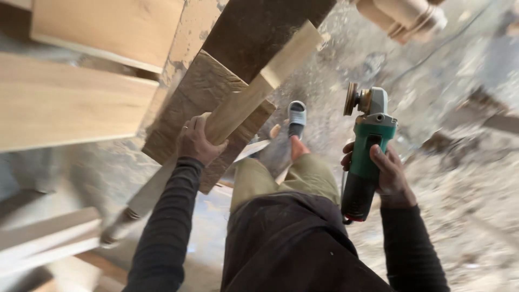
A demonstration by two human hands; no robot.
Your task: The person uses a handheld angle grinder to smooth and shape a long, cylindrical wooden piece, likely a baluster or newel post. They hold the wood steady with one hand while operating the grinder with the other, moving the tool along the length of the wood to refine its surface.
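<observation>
Two hands are busy here, each closed on its own thing. At far left lie pale boards (65, 100), stacked flat, with more planks (43, 238) low in the corner. Just right of them the left hand (197, 141) wraps around a long wooden leg (238, 105), fingers curled over its rounded part, a ring showing on one finger. The leg runs on a slant from the lower left, where its turned end (121, 224) blurs, up to a square end at upper middle. It lies across a rough brown panel (208, 103), which leans under a dark board (259, 32). In the middle, the person's knee (286, 173) is bent and a foot in a grey sandal (296, 116) rests on the dusty floor (465, 205). To the right, the right hand (386, 173) grips the body of a green grinder (365, 157), held upright, its disc (352, 99) at top facing left, well apart from the leg. Another turned piece (403, 16) shows at the top edge.
</observation>
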